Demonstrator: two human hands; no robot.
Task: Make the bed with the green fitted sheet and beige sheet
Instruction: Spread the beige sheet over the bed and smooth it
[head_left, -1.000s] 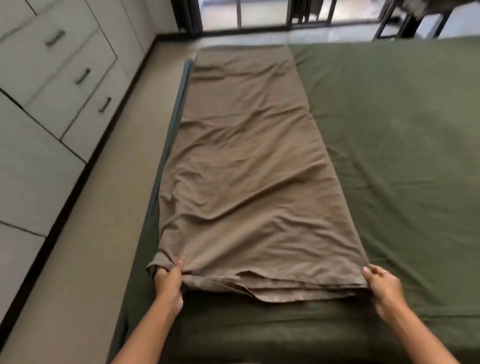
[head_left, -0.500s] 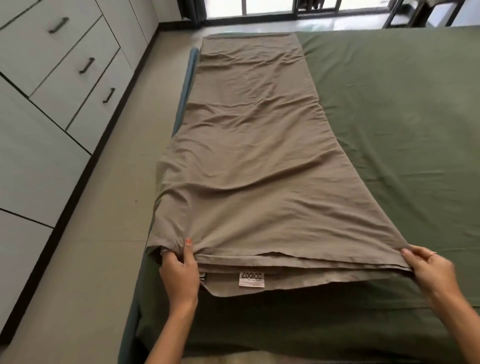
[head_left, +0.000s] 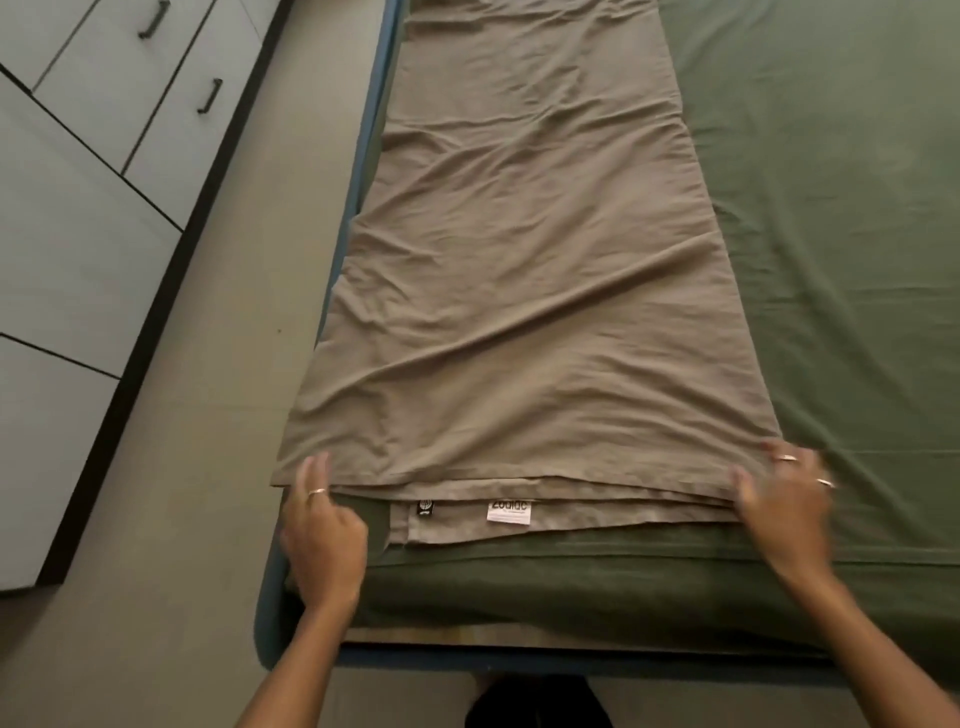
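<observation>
Beige sheet (head_left: 524, 291) is folded into a long strip, several layers thick, lying along the left side of the bed and running from the near edge to the far end. It sits on the green fitted sheet (head_left: 831, 218), which is already stretched over the mattress and covers the whole right side.

The near end shows stacked layer edges, a white label (head_left: 508, 511) and a small black tag (head_left: 425, 507).

Left hand (head_left: 324, 535) is at the near-left corner, fingers on the top layer. Whether it pinches or just presses, I can't tell; it's blurred. Right hand (head_left: 784, 499) is at the near-right corner, thumb under and fingers over the edge. It looks like a pinch, but motion blur makes that uncertain too.

Step, my read: the fitted sheet is done and the beige one is mid-spread, still folded.

Next move calls for a firm hold on the top layer only at both corners, then carrying it right across the green to open the fold. Keep the near hem parallel to the mattress edge.

Left of the bed: floor (head_left: 197, 467), then grey drawers (head_left: 104, 130) with dark handles.
</observation>
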